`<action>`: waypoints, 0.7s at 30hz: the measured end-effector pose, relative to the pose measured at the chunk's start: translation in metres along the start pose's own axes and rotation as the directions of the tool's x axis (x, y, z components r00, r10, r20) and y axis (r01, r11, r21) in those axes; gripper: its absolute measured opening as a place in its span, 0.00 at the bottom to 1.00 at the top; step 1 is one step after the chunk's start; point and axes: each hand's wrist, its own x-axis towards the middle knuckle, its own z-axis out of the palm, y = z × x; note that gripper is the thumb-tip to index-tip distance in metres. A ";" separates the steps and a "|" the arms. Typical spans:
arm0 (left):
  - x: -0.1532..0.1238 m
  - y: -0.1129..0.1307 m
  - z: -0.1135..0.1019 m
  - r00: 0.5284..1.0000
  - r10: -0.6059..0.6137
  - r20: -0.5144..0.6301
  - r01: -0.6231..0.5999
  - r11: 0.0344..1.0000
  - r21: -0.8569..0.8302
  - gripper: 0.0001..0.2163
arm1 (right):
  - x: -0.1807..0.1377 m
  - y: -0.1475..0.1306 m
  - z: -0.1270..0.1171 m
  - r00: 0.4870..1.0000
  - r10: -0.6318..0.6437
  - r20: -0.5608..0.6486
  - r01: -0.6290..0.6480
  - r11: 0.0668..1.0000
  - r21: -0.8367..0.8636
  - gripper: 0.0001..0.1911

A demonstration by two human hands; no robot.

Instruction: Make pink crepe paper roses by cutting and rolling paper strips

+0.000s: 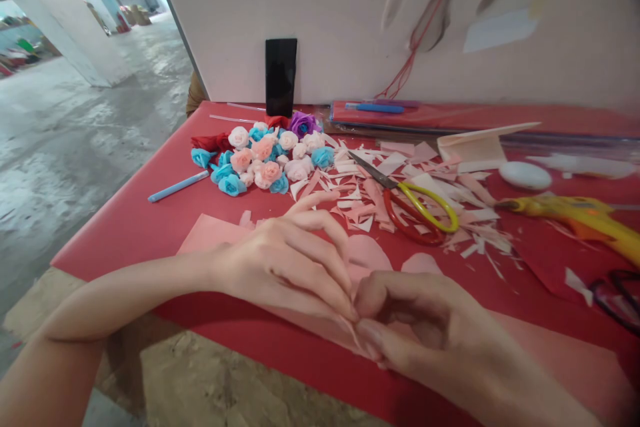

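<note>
My left hand [290,260] lies over a sheet of pink paper [210,233] on the red table [125,227], fingers bent and fingertips pinching a pink paper piece [367,255] at the near edge. My right hand [420,323] meets it there, thumb and forefinger pinched on the same pink piece. Rounded pink petal shapes show just behind the fingers.
A pile of small paper roses [265,157] in pink, blue, white and purple sits at the back, with a blue pen [177,187] to its left. Scissors [415,203] with yellow and red handles lie among paper scraps. A yellow glue gun [580,217], a phone [281,77] and a white board stand behind.
</note>
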 end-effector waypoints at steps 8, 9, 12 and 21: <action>-0.001 0.003 -0.005 0.999 0.031 -0.032 -0.028 0.995 0.096 0.01 | 0.001 0.002 -0.016 0.961 0.098 0.258 -0.163 0.956 0.243 0.06; -0.001 0.003 -0.005 0.999 0.035 -0.034 -0.031 0.993 0.114 0.01 | 0.002 0.002 -0.017 0.954 0.096 0.286 -0.176 0.947 0.269 0.07; -0.001 0.004 -0.005 0.998 0.047 -0.031 -0.042 0.990 0.135 0.02 | 0.004 0.002 -0.017 0.938 0.135 0.318 -0.238 0.920 0.312 0.08; 0.000 0.000 -0.002 0.997 0.080 -0.021 -0.078 0.993 0.086 0.03 | 0.003 0.007 -0.016 0.933 0.181 0.310 -0.294 0.882 0.369 0.08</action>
